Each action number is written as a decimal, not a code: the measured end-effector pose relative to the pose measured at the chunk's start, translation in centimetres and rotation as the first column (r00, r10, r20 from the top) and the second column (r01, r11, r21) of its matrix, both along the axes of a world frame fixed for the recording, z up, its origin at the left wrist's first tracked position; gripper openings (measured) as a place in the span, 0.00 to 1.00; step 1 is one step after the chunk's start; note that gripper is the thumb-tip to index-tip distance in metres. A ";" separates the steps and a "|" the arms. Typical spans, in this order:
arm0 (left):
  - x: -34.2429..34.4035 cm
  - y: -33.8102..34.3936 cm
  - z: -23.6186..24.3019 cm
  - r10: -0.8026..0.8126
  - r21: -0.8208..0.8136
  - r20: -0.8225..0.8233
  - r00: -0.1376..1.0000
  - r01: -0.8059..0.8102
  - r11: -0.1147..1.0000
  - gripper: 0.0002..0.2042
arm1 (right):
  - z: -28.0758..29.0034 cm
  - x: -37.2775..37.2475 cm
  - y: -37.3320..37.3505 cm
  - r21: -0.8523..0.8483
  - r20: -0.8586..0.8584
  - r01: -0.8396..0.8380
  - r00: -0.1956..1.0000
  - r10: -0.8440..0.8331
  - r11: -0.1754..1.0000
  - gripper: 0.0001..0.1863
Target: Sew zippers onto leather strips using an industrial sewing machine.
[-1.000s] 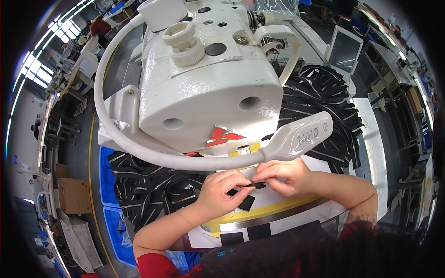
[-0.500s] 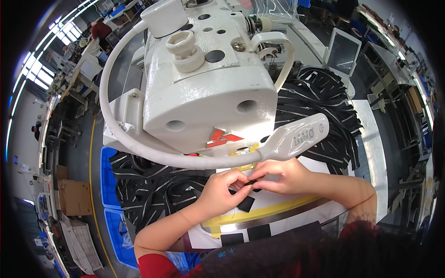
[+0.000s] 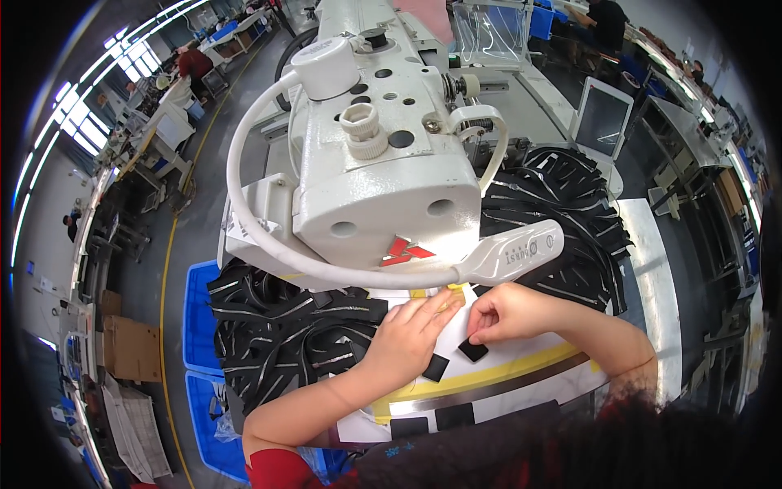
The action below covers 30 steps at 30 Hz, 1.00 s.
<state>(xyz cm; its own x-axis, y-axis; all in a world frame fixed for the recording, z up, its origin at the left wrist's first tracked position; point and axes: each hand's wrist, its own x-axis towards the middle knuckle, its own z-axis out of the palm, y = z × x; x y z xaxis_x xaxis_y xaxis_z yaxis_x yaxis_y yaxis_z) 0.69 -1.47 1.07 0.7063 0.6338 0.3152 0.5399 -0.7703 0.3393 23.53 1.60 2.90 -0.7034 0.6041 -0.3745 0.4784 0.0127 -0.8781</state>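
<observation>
My left hand point(image 3: 407, 346) lies with its fingers stretched out and close together on the white work surface point(image 3: 509, 397), their tips beside a small yellow piece below the sewing machine head point(image 3: 391, 196). What is under that palm is hidden. Just right of it, my right hand point(image 3: 513, 312) is closed in a pinch at the upper edge of a small black square patch point(image 3: 472, 350). A second black patch point(image 3: 436, 367) lies below my left hand. Two more black squares point(image 3: 409, 425) point(image 3: 454, 416) sit along the near edge, past the curved yellow tape point(image 3: 481, 377).
Black zipper strips are heaped left point(image 3: 285, 326) and right point(image 3: 554, 200) of the machine. A white lamp point(image 3: 517, 251) on a bent neck hangs above my hands. Blue bins point(image 3: 199, 318) stand at the left, a screen point(image 3: 603, 116) at the back right. Other people work farther off.
My hands were pinching a small dark piece together; now they are apart. The left has flattened toward the machine, and the right is at a black patch. The whole view has shifted slightly.
</observation>
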 end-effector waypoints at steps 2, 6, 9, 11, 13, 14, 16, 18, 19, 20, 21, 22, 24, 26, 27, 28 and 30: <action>-0.2 0.4 0.1 0.092 0.073 0.085 0.992 -0.098 0.992 0.22 | -1.7 -0.7 0.3 -0.008 -0.099 0.257 0.961 -0.257 0.966 0.07; -1.3 0.7 0.2 0.130 0.086 0.052 0.990 -0.134 0.987 0.19 | -0.9 -3.0 2.1 0.261 -0.232 0.502 0.862 -0.452 0.824 0.13; -1.1 1.1 0.3 0.124 0.113 0.019 0.992 -0.125 0.986 0.18 | -3.2 -3.2 3.4 0.416 -0.289 0.489 0.870 -0.398 0.767 0.13; -1.0 1.3 -0.3 0.135 0.119 -0.005 0.991 -0.133 0.984 0.18 | -3.5 -3.4 3.6 0.436 -0.270 0.470 0.882 -0.386 0.767 0.13; -0.8 1.1 -0.9 0.153 0.144 -0.025 0.988 -0.148 0.978 0.19 | -3.8 -3.3 3.2 0.462 -0.267 0.429 0.902 -0.340 0.776 0.14; -0.9 1.1 -0.9 0.153 0.140 -0.025 0.988 -0.148 0.979 0.19 | -3.6 -3.3 3.0 0.459 -0.265 0.429 0.902 -0.341 0.778 0.14; -1.0 1.2 -0.7 0.144 0.150 -0.069 0.987 -0.132 0.980 0.21 | -2.4 -3.4 2.8 0.438 -0.165 0.374 0.927 -0.336 0.818 0.14; -0.9 1.2 -0.4 0.141 0.148 -0.066 0.988 -0.130 0.980 0.21 | -3.0 -3.6 2.8 0.398 -0.159 0.395 0.918 -0.362 0.828 0.14; -0.8 1.2 -0.3 0.138 0.150 -0.063 0.988 -0.127 0.981 0.21 | -3.2 -3.6 2.8 0.361 -0.153 0.418 0.908 -0.390 0.833 0.13; -0.8 1.2 -0.3 0.135 0.147 -0.062 0.989 -0.125 0.981 0.21 | -2.9 -3.5 2.7 0.360 -0.151 0.420 0.907 -0.392 0.833 0.13; -1.0 1.2 -0.3 0.164 0.103 -0.011 0.986 -0.163 0.981 0.20 | -2.5 -3.3 2.7 0.343 -0.129 0.428 0.903 -0.410 0.836 0.14; -1.1 1.1 -0.3 0.196 0.058 0.039 0.980 -0.198 0.978 0.19 | -2.2 -3.1 2.6 0.327 -0.107 0.436 0.899 -0.426 0.839 0.14; -1.3 0.7 -0.3 0.251 -0.018 0.113 0.961 -0.251 0.968 0.18 | -2.3 -2.6 2.2 0.288 -0.161 0.447 0.894 -0.417 0.847 0.14; -1.3 0.6 -0.3 0.307 -0.095 0.184 0.934 -0.294 0.951 0.18 | -1.8 -2.5 1.5 0.250 -0.215 0.458 0.885 -0.412 0.853 0.14; -1.2 0.4 -0.3 0.342 -0.226 0.208 0.916 -0.295 0.928 0.16 | -1.0 -2.5 1.0 0.279 -0.284 0.437 0.888 -0.361 0.855 0.13; -1.1 0.3 -0.2 0.379 -0.353 0.227 0.897 -0.287 0.890 0.15 | -0.6 -2.6 0.6 0.308 -0.351 0.418 0.885 -0.307 0.855 0.12; -1.3 0.8 -0.8 0.290 -0.200 0.333 0.897 -0.233 0.952 0.13 | -1.2 -2.6 0.4 0.595 -0.337 0.338 0.928 -0.155 0.730 0.09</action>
